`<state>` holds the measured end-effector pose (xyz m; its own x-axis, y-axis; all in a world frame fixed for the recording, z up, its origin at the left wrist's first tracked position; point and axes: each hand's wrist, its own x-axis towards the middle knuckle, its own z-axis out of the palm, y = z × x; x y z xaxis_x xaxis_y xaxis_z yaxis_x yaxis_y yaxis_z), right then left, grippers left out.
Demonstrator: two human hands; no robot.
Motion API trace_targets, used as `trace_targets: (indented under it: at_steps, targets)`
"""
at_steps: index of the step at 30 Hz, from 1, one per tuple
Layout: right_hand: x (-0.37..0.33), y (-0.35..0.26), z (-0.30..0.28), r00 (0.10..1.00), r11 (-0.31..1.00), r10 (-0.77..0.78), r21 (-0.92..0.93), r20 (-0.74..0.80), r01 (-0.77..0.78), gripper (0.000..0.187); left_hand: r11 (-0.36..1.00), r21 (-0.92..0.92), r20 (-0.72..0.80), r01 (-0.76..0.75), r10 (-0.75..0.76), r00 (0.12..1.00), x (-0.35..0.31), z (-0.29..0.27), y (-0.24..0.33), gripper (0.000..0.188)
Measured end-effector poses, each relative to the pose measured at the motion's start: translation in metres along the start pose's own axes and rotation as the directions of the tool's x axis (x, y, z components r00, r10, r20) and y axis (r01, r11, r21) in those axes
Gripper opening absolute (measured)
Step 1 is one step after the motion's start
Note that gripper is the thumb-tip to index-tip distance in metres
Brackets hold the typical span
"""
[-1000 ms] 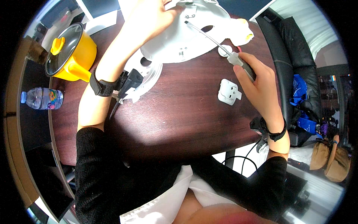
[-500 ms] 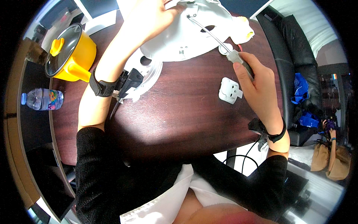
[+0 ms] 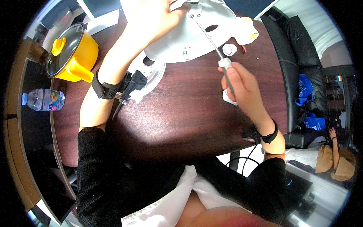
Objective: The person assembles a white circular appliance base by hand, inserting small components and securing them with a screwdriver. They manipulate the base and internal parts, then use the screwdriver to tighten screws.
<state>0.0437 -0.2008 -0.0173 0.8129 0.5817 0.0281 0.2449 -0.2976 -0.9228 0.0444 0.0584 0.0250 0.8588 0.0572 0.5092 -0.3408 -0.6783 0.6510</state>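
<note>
A large white curved plastic housing lies at the far side of the table, its inner face up. My left hand grips it, the thumb pressed beside a small bracket; the other fingers are mostly out of sight at the upper edge. Wrapped around the handle of a screwdriver is my right hand. The screwdriver's tip meets the housing at that bracket, close to my left thumb. Under my right hand, a white plastic piece is mostly hidden. A white ring-shaped part sits below my left forearm.
Right of the housing are a small white cap, a thin red piece and a yellow-white item. A yellow pot with a glass lid and a water bottle stand left. A black sofa borders the table's right.
My right hand has shifted left and slightly toward me, so the screwdriver stands steeper in view. It now covers most of the white plastic piece. My left hand has hardly moved.
</note>
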Motion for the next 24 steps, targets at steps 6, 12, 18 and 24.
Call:
trace_targets:
  at_steps: [6, 12, 18, 24]
  targets:
    - [0.002, 0.016, 0.026, 0.958, 0.822, 0.126, 0.514, 0.259, -0.247, 0.038, 0.998, 0.022, -0.020, -0.051, 0.051, 0.998, 0.000, 0.002, -0.005, 0.028]
    - [-0.003, 0.019, 0.035, 0.920, 0.698, 0.081, 0.637, 0.384, -0.327, 0.038, 0.994, 0.051, -0.043, -0.097, 0.100, 0.994, -0.001, 0.005, -0.004, 0.027]
    - [-0.008, -0.001, -0.008, 0.999, 0.999, 0.033, 0.020, 0.021, -0.034, 0.026, 1.000, -0.014, 0.037, -0.023, 0.024, 0.999, -0.001, 0.001, 0.003, 0.027]
    - [-0.013, -0.019, -0.017, 0.974, 0.870, -0.221, -0.462, -0.051, 0.173, 0.021, 0.992, -0.014, -0.028, -0.126, 0.125, 0.992, -0.003, 0.004, -0.004, 0.030]
